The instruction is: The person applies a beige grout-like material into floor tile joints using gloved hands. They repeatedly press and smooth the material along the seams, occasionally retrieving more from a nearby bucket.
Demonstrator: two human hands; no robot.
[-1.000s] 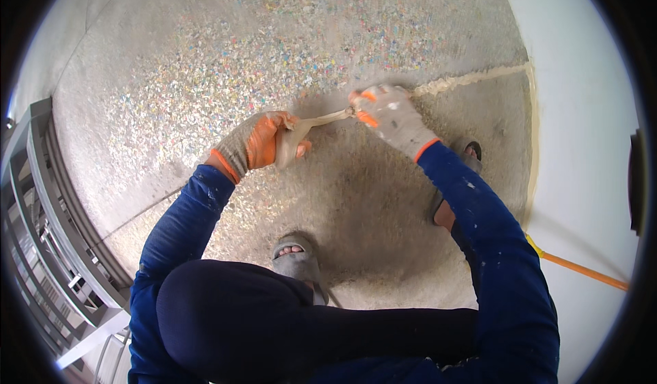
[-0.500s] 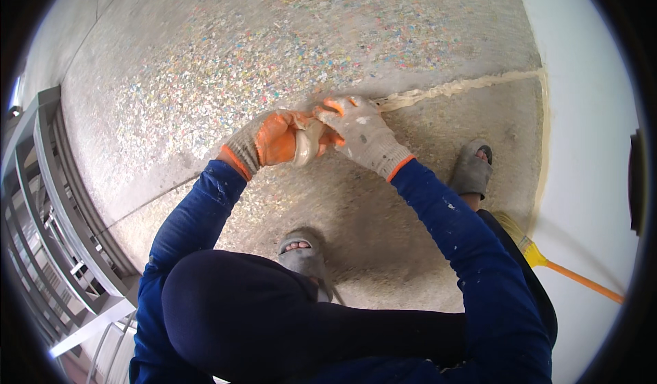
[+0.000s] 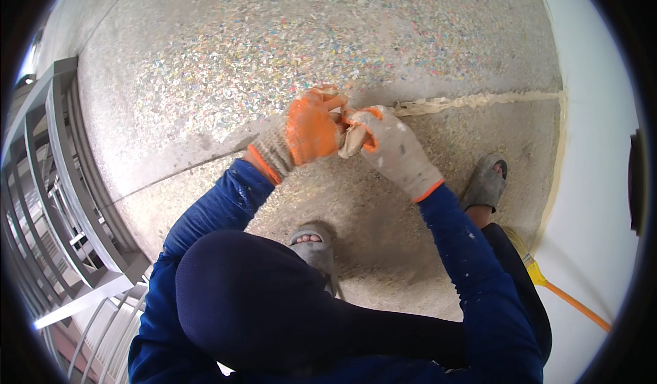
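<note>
My left hand [image 3: 309, 129], in a knit glove with an orange coated palm, is closed at a bunched, pale tan, pliable strip [image 3: 354, 139] held above the speckled floor. My right hand [image 3: 401, 152], in a similar glove with a grey back, pinches the same strip, its fingertips nearly against those of my left. The exact grip is partly hidden by the fingers. Just beyond my hands, a rough tan line of material [image 3: 465, 102] runs along a floor joint to the white wall.
My sandalled feet [image 3: 484, 182] are below my hands. A grey metal railing [image 3: 89, 178] stands at the left, a white wall [image 3: 588, 144] at the right. A yellow broom [image 3: 531, 266] with an orange handle lies against the wall's side. The floor [image 3: 226, 69] carries many small coloured flecks.
My hands have drawn together and the stretched strip is now bunched between them. My left hand has moved right and turned upward; the view has shifted slightly.
</note>
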